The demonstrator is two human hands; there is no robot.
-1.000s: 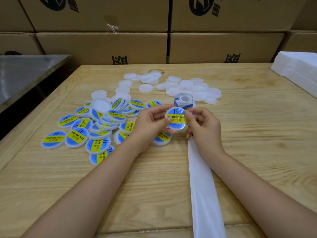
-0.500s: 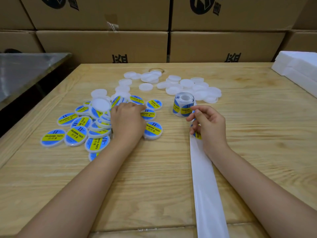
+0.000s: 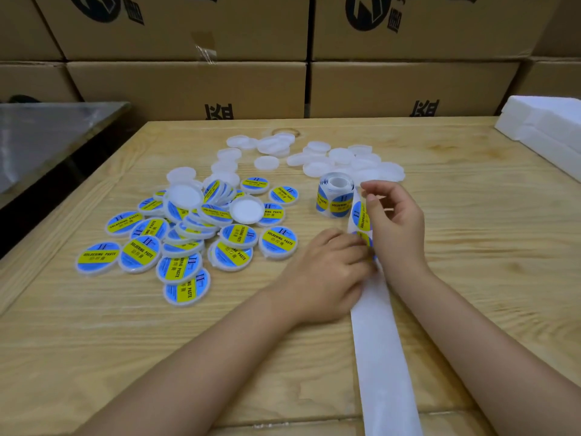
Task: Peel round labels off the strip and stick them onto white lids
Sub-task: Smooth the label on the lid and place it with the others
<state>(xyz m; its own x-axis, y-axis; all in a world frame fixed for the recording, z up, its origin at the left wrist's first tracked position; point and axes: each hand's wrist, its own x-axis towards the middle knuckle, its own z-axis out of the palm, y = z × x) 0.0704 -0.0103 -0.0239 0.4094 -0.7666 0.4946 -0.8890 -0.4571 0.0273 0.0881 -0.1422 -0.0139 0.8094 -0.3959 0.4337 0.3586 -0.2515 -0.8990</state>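
Nearest, the bare white strip (image 3: 382, 357) runs up the wooden desk (image 3: 487, 262) from the bottom edge, between the two forearms, to where both hands meet.

The left grip (image 3: 330, 265) lies knuckles up, its fingers curled down with the tips on a blue and yellow label (image 3: 364, 239) that sits on the strip. The thumb is hidden under the hand, so I cannot tell whether this grip pinches the label or only presses on it.

The right grip (image 3: 396, 225) is just beside it and holds the strip from the right. Its fingers are curled, its thumb is against the strip's edge next to a second label (image 3: 358, 215), and its forefinger is raised towards the roll.

The roll (image 3: 334, 198) stands on end just beyond the hands, and the strip leads off it.

To the left lies a loose heap of labelled lids (image 3: 188, 234), many overlapping, two of them with the white inside up.

Farther back, plain lids (image 3: 339, 158) lie scattered in two loose clusters.

White foam blocks (image 3: 547, 127) sit at the desk's far right corner. A grey metal surface (image 3: 47, 130) stands off to the left. Stacked cardboard boxes (image 3: 188, 86) form a wall behind the desk.
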